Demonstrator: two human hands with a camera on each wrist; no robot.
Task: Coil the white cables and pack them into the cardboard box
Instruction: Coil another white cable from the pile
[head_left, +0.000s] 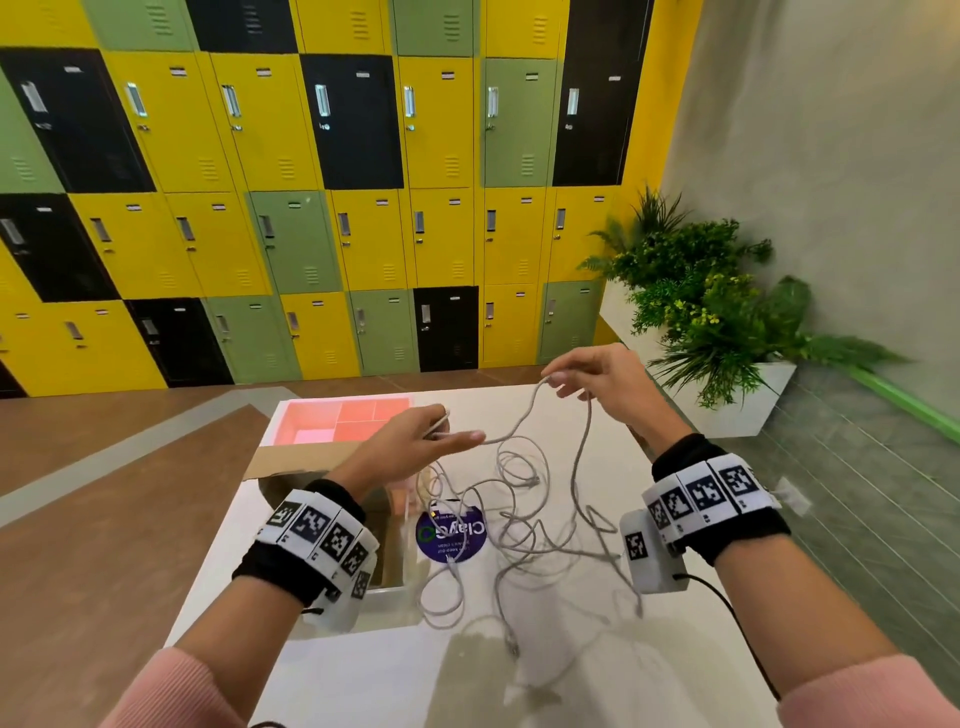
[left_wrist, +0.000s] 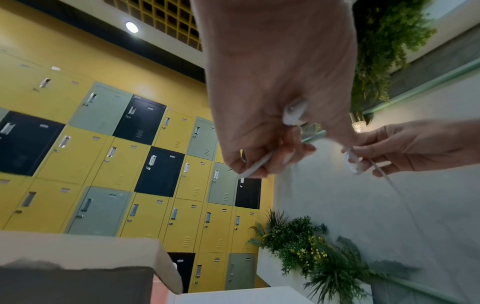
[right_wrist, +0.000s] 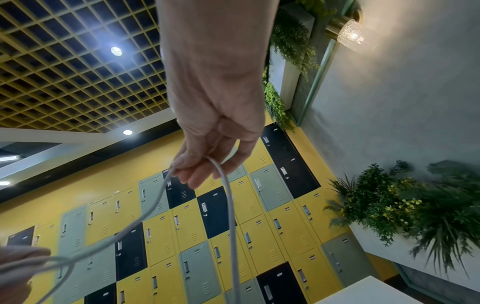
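Observation:
Several white cables (head_left: 519, 525) lie tangled on the white table (head_left: 363, 675), right of the open cardboard box (head_left: 296, 460). One strand (head_left: 524, 421) is lifted above the table and spans both hands. My left hand (head_left: 457, 428) pinches it between thumb and fingers over the box's far right corner; in the left wrist view the left hand (left_wrist: 259, 164) has a turn of cable (left_wrist: 293, 115) against the palm. My right hand (head_left: 566, 387) is higher and to the right. Its fingertips (right_wrist: 182, 166) pinch the strand (right_wrist: 226, 185), which hangs down from them on both sides.
A pink compartment tray (head_left: 343, 421) sits behind the box at the table's far left. A round purple sticker (head_left: 451, 535) lies under the tangle. A white planter with green plants (head_left: 701, 312) stands beyond the right edge. Coloured lockers (head_left: 311, 208) fill the far wall.

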